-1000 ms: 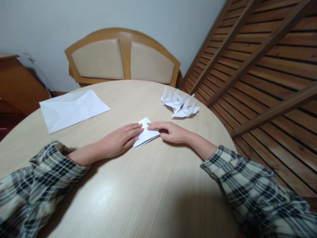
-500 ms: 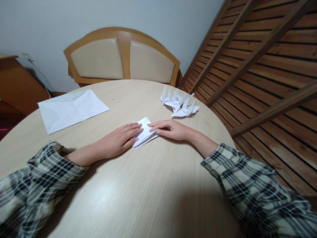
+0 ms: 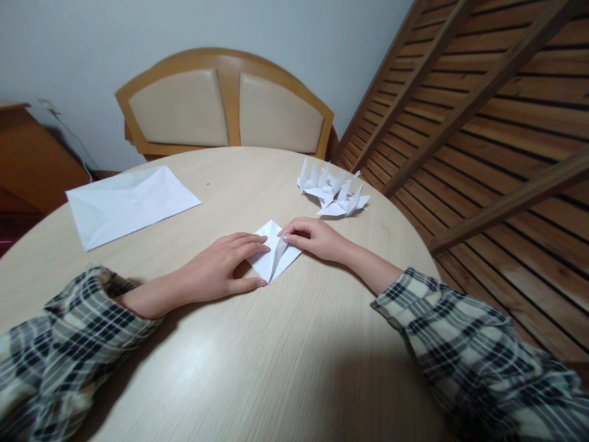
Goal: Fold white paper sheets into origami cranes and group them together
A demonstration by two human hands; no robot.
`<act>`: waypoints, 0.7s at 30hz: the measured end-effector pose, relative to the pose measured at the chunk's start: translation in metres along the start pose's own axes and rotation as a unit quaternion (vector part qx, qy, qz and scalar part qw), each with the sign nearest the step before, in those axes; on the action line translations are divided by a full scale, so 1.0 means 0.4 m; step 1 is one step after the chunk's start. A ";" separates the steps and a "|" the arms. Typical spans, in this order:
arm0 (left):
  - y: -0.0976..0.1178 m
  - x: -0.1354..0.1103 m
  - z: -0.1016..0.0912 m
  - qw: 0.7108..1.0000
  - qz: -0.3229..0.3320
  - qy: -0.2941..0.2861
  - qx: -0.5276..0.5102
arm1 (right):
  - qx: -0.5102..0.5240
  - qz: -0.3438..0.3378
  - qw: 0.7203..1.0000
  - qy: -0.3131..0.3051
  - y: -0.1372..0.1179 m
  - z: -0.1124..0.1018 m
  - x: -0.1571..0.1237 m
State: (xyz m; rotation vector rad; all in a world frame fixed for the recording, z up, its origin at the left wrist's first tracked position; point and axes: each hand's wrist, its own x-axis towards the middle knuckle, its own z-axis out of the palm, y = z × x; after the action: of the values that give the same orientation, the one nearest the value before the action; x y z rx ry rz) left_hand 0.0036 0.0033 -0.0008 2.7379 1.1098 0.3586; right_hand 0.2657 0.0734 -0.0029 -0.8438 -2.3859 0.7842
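A small folded sheet of white paper (image 3: 264, 262) lies on the table between my hands, one corner pointing towards me. My left hand (image 3: 225, 261) rests on its left side with fingers stretched, the thumb at the near corner. On the right side, my right hand (image 3: 315, 238) pinches a flap of the paper between thumb and forefinger, and that flap stands partly raised. Several white paper cranes (image 3: 338, 193) stand close together beyond my right hand. Further left lies a larger creased white sheet (image 3: 133, 205).
The round wooden table (image 3: 257, 356) carries all the paper. Behind it stands a wooden headboard (image 3: 232, 110) with two cream panels against the wall. A slatted wooden partition (image 3: 497, 135) slants along the right, and a brown cabinet (image 3: 37, 159) is at the left.
My right hand has lifted the right flap of the folded paper, and the paper has turned slightly. The left thumb has moved down to the near corner, spreading away from the fingers.
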 end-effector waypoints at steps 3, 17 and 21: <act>0.003 0.000 0.001 1.000 0.008 0.013 -0.013 | -0.031 -0.014 0.999 0.016 0.001 0.011 0.006; -0.007 0.006 -0.008 0.993 0.042 0.030 -0.104 | -0.272 -0.037 0.961 0.026 -0.033 0.039 0.000; -0.029 0.006 -0.022 0.978 0.000 0.027 -0.205 | -0.296 -0.056 0.953 -0.015 -0.041 0.039 0.001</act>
State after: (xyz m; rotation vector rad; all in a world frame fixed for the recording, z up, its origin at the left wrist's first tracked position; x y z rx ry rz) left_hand -0.0052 0.0138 0.0054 2.3758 0.9247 0.5909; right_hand 0.2495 0.0579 -0.0032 -0.9029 -2.7066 0.0168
